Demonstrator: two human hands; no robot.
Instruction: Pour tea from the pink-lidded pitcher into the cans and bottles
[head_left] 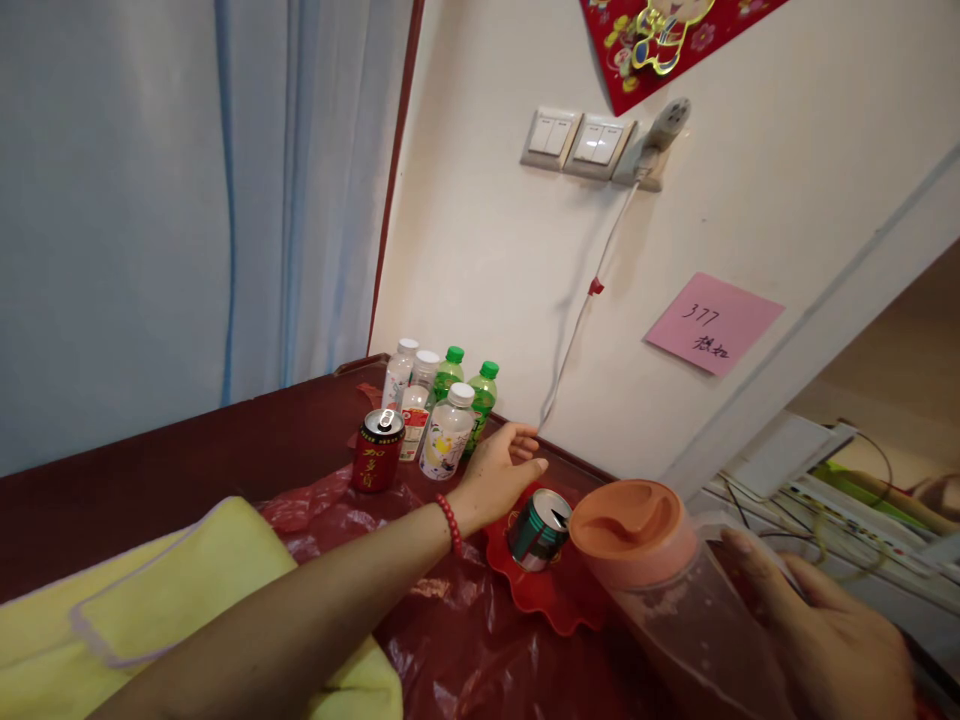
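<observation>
In my right hand (832, 630) is a clear plastic pitcher (697, 620) with an orange lid, gripped by its handle and tilted toward the left. The lid's edge is close to an opened green can (538, 530), which stands on a red scalloped plate (559, 605). My left hand (504, 465), with a red bead bracelet at the wrist, reaches past the can's left side. Its fingers are apart and slightly curled, holding nothing. Just left of it stand a white-capped bottle (448, 435) with a printed pattern and a green-capped bottle (484, 395).
A red drink can (378, 452) and several more bottles stand at the back left. A folded yellow cloth (187, 570) lies at the front left, beside red plastic film (465, 650). A white cord (577, 330) runs down the wall. White equipment (795, 460) sits at the right.
</observation>
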